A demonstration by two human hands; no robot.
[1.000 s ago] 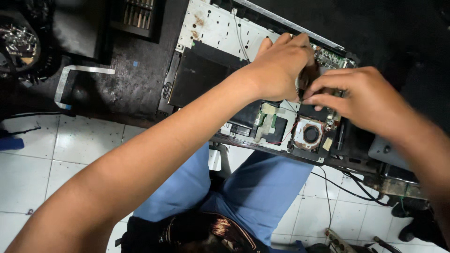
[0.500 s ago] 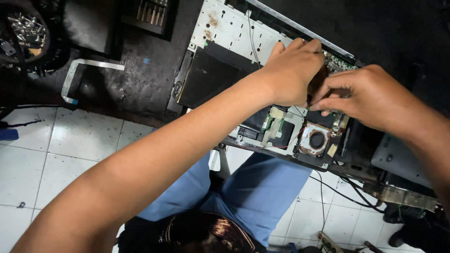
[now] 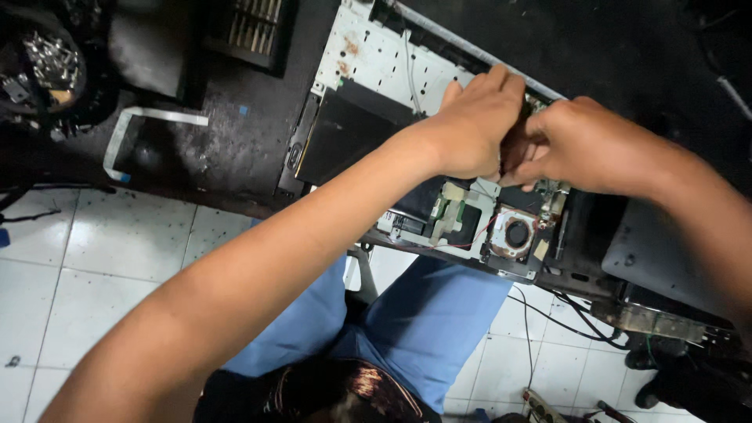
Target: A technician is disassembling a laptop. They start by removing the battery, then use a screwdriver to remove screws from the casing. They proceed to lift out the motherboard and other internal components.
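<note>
A white metal plate point(image 3: 376, 59) spotted with rust tops the opened laptop point(image 3: 439, 157), beside a matt black panel point(image 3: 345, 133). The fan point(image 3: 515, 233) shows a copper-toned ring around a black hub. Blue trousers point(image 3: 423, 321) hang above white floor tiles point(image 3: 102, 251) with grey joints.

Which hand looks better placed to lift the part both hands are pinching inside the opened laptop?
Probably the right hand: its fingertips pinch at the spot, while the left hand lies cupped over the laptop, seemingly bracing.
</note>
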